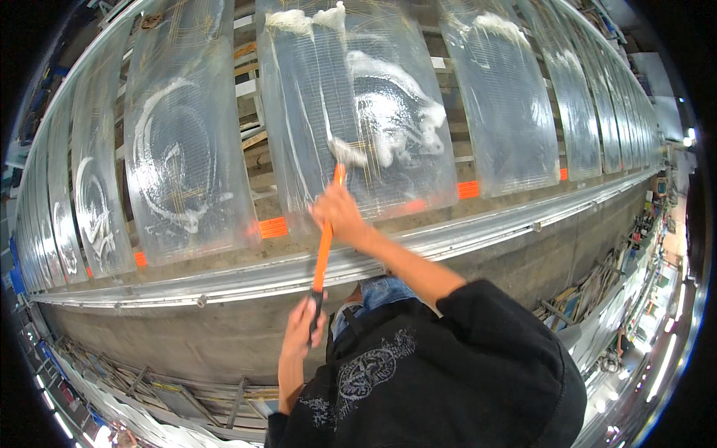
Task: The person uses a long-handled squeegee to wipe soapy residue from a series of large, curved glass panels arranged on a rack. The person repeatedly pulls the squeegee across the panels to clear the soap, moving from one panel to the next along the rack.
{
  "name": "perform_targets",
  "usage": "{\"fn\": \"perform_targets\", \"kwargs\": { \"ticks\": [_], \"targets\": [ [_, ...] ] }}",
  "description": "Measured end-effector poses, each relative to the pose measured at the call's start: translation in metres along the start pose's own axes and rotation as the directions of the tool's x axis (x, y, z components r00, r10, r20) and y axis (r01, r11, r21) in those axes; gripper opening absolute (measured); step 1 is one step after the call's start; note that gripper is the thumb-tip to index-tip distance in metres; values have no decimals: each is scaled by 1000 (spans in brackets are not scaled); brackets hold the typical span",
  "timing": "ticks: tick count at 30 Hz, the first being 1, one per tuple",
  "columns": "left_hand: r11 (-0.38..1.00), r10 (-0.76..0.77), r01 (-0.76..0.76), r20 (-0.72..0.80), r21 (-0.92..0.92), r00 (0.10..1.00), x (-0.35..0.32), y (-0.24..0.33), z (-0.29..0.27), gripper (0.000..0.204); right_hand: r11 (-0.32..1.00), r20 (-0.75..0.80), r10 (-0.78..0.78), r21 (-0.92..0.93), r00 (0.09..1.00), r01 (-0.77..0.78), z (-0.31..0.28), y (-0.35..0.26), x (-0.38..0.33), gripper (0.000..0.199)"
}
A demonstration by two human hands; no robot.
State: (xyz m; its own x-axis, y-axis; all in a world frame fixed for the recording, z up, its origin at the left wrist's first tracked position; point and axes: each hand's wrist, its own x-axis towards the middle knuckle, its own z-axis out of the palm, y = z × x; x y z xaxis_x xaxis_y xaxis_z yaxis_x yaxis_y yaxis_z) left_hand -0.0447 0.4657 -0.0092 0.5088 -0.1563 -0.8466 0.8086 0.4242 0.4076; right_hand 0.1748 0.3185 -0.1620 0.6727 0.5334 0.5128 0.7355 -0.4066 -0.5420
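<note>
Both hands are closed around a long orange-handled tool. My left hand wraps the black grip at its lower end. Higher up, my right hand grips the orange shaft. The tool's pale head rests against a wide translucent sheet, and its exact kind is blurred. White foam-like liquid is smeared in a curved band to the right of the head. More of it lies along the sheet's far end, and thin white streaks run down from there.
Similar glossy translucent sheets lie side by side, such as one at left with a white oval smear and one at right. Orange labels sit between them. A metal rail runs along the near edge, above a concrete floor.
</note>
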Motion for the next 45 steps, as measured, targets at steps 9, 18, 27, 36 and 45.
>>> {"fn": "perform_targets", "kwargs": {
  "ticks": [9, 18, 27, 36, 45],
  "targets": [
    [999, 14, -14, -13, 46, 1000, -46, -61, -4, 39, 985, 92, 163, 33, 982, -167, -27, -71, -56, 26],
    [987, 157, -157, 7, -16, 988, 151, 190, 102, 46, 993, -147, -116, -27, 982, 113, -34, 196, 182, 42],
    [997, 69, -69, 15, 15, 997, 82, 101, 64, 46, 1000, -124, -8, -26, 992, 5, -27, 115, 86, 26],
    [988, -30, 45, -102, 149, 994, -54, -51, 29, 39, 996, 166, 79, 24, 983, -84, -54, -57, -53, 28],
    [934, -326, 337, -98, 122, 940, -28, 23, -107, 33, 975, 361, 179, 62, 915, -214, -6, -68, -34, 14]
  ]
}}
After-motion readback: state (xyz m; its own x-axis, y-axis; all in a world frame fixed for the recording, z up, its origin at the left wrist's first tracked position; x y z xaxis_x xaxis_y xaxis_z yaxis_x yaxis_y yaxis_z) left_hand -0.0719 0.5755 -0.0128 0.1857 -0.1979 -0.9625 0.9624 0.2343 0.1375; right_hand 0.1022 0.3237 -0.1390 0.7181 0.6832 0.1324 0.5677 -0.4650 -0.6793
